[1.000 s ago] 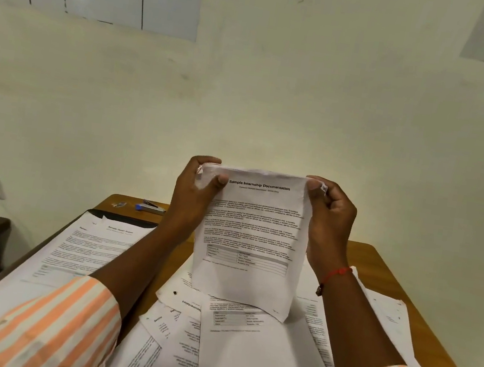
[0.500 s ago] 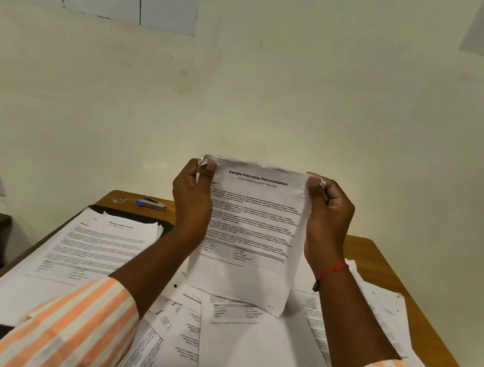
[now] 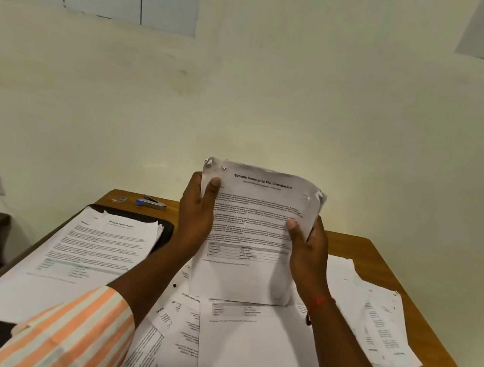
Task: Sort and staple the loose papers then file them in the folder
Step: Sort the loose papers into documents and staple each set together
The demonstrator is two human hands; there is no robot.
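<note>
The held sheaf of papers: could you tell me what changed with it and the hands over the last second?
The right hand slid from the top corner of the sheaf down to its right edge. The left hand also shifted slightly down from the top left corner. Both still grip it upright. The stapler, the stack on the folder and the loose papers stayed put.

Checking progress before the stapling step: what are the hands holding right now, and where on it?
Both hold the internship document upright: left hand on its left edge near the top, right hand on its right edge, midway down.
</note>
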